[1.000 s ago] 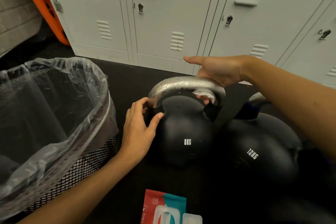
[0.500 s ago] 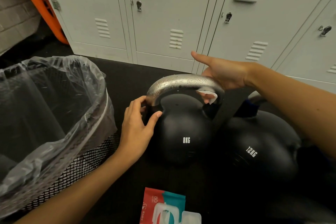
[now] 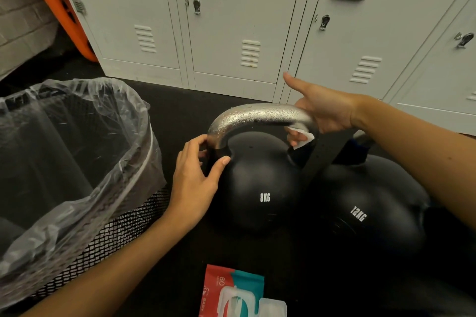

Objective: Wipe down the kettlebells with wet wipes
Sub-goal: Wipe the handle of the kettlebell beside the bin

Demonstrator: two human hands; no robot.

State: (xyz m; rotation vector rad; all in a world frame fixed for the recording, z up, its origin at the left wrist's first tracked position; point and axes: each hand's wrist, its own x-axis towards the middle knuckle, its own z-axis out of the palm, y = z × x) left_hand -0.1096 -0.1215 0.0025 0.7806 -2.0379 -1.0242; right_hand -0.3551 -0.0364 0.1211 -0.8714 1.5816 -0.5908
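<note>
Red-and-teal wet-wipe pack [image 3: 233, 291] lying nearest on black floor. Left hand [image 3: 195, 183] curling round left base of wet silver handle [image 3: 257, 116], steadying black round 8KG kettlebell [image 3: 260, 188]. Black 12KG kettlebell [image 3: 368, 208] sitting just beside, right. Right hand [image 3: 324, 110] gripping handle's right end, pressing white wet wipe [image 3: 300, 135] under, thumb sticking out. Grey lockers [image 3: 231, 20] standing behind.

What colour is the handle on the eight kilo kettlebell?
Silver metal, beaded with droplets, on the 8KG kettlebell's handle; head view.

right hand [image 3: 325, 110] and wipe [image 3: 301, 136] now further down the handle [image 3: 260, 116]
</note>
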